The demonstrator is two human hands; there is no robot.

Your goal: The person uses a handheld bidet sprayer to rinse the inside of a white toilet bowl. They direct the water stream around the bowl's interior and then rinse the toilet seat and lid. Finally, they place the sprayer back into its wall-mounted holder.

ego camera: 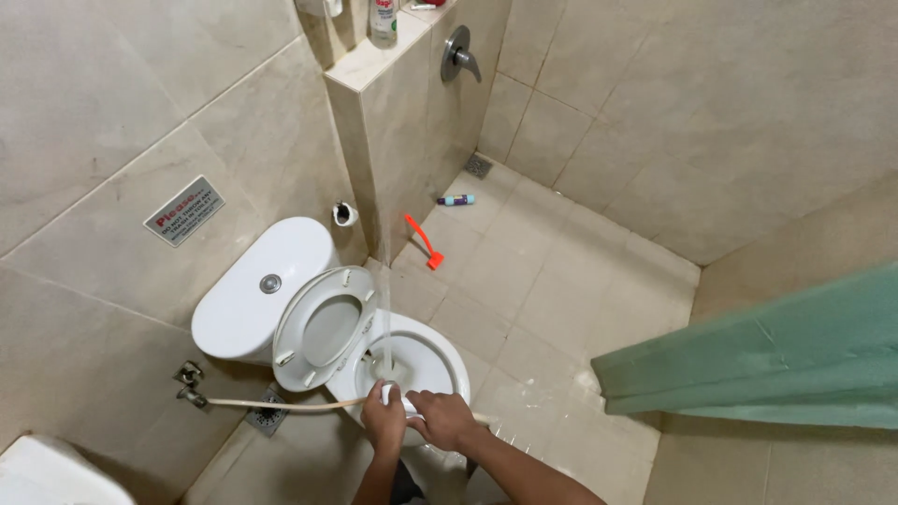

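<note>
My left hand (383, 423) and my right hand (441, 420) are together over the near rim of the white toilet bowl (447, 351), both gripping a white bidet sprayer head (388, 394). Its beige hose (281, 405) runs left to a wall valve (190, 385). A thin jet of water (383, 281) shoots up from the sprayer along the tiled pillar. The toilet seat and lid (323, 329) stand raised against the white tank (253, 281).
An orange brush (424, 240) and a small blue and purple tube (456, 199) lie on the beige tiled floor. A green shower curtain (776, 360) hangs at right. A floor drain (478, 166), a shower handle (458, 54) and a ledge bottle (383, 21) are farther back.
</note>
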